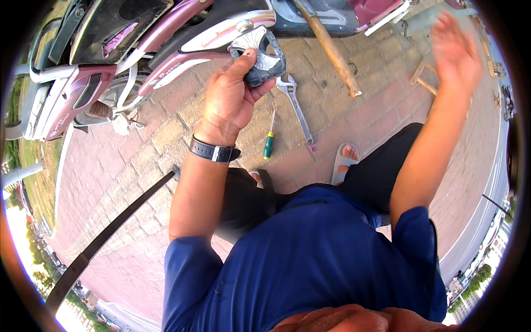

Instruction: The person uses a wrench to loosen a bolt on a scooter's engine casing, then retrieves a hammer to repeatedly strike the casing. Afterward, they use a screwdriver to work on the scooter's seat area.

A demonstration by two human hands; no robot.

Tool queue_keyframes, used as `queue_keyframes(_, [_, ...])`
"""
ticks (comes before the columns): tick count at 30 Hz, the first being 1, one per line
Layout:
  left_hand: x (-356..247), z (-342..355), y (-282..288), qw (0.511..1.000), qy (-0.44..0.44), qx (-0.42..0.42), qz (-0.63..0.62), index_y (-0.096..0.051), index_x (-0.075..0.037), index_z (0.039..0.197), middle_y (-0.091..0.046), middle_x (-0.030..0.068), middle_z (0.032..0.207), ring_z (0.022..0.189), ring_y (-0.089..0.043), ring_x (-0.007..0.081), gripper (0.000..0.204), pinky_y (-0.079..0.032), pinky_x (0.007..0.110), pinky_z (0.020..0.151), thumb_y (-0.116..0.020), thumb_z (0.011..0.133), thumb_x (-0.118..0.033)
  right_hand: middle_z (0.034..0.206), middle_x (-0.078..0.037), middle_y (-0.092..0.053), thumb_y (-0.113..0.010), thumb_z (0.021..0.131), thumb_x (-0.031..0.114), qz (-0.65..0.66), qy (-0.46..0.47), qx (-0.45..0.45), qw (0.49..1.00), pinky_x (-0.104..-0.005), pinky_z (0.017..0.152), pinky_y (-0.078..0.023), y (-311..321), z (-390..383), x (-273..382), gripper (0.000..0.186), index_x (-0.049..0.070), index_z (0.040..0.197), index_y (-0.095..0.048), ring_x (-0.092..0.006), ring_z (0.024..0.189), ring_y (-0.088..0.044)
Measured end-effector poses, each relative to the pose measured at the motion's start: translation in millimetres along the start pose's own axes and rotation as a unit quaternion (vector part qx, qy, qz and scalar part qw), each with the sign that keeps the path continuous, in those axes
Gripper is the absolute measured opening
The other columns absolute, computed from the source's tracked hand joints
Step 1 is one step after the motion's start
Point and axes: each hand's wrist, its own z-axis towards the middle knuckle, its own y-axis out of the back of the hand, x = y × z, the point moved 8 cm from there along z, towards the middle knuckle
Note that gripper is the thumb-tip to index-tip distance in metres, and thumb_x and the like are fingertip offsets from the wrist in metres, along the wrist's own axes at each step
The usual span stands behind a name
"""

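My left hand is closed on a pedal, a silver and dark grey piece with an open frame. Its thumb presses on the face while the fingers wrap behind and partly out of sight. A round metal end sticks up from the pedal beside the pink scooter. My right hand is raised at the far right, slightly smeared by motion. Its fingers are stretched out and it holds nothing. On the paving below the pedal lie an adjustable wrench and a green-handled screwdriver.
A long wooden handle slants down from the scooter's footboard. A small wooden frame stands on the bricks near my right arm. A black bar crosses the lower left. My sandalled foot is beyond my knees.
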Motion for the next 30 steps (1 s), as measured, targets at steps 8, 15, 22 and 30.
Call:
queue_keyframes(8, [-1,1,-1,1.0,0.014,-0.005,0.012,-0.064,0.002,0.115,-0.071,0.0079,0.101,0.087,-0.072,0.0157,0.029,-0.066,0.029,0.068,-0.067,0.101,-0.023,0.1,-0.012,-0.073,-0.069,0.094,0.017,-0.737,-0.144,0.261,0.606,-0.0353,0.079,-0.056,-87,21,-167,0.035,-0.003,0.122,-0.064,-0.022,0.089,-0.07])
queue_keyframes(15, [-1,-1,-5,0.999,0.022,-0.01,0.038,-0.064,-0.002,0.117,-0.072,0.0051,0.102,0.087,-0.071,0.0124,0.028,-0.063,0.026,0.069,-0.067,0.101,-0.026,0.108,-0.019,-0.071,-0.081,0.087,0.035,-0.747,-0.232,0.182,0.595,-0.0403,0.085,-0.055,33,-22,-227,0.06,-0.006,0.125,-0.059,-0.0263,0.097,-0.068])
queue_keyframes(22, [-13,-11,8,0.998,0.008,-0.038,0.052,-0.064,-0.004,0.119,-0.073,0.0048,0.107,0.095,-0.071,0.0131,0.03,-0.061,0.031,0.079,-0.066,0.102,-0.029,0.141,-0.028,-0.054,-0.083,0.084,0.046,-0.668,-0.268,0.129,0.682,-0.041,0.106,-0.048,42,-59,-268,0.101,-0.006,0.154,-0.033,-0.0338,0.129,-0.057])
queue_keyframes(30, [-13,-18,10,0.998,0.002,-0.022,0.064,-0.064,-0.008,0.118,-0.072,0.0024,0.107,0.096,-0.07,0.0118,0.031,-0.06,0.029,0.08,-0.065,0.102,-0.034,0.146,-0.025,-0.051,-0.067,0.098,0.012,-0.599,-0.219,-0.003,0.77,-0.0388,0.105,-0.049,-47,-154,-78,0.07,-0.001,0.156,-0.032,-0.0295,0.13,-0.057])
